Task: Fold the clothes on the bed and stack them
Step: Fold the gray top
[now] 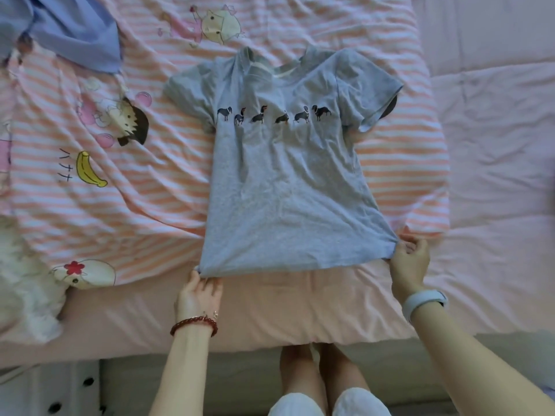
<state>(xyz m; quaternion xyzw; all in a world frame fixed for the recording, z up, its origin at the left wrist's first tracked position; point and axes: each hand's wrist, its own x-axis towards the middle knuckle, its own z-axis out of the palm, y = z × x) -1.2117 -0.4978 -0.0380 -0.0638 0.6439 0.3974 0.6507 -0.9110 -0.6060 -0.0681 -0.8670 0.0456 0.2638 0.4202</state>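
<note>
Grey T-shirt (288,181) lying face up on the pink-striped quilt (135,187), collar away from the person, row of small dog prints across the chest. Left hand (199,292) pinching the near left hem corner; right hand (410,262) pinching the near right corner, hem overhanging the pink sheet (270,310). Blue garment (75,31) lying far left.

A grey T-shirt (288,181) printed with a row of small dogs lies spread face up on a pink striped blanket (150,187), as the left hand (198,292) and right hand (410,265) pinch its two hem corners at the bed's (270,310) near edge.
</note>
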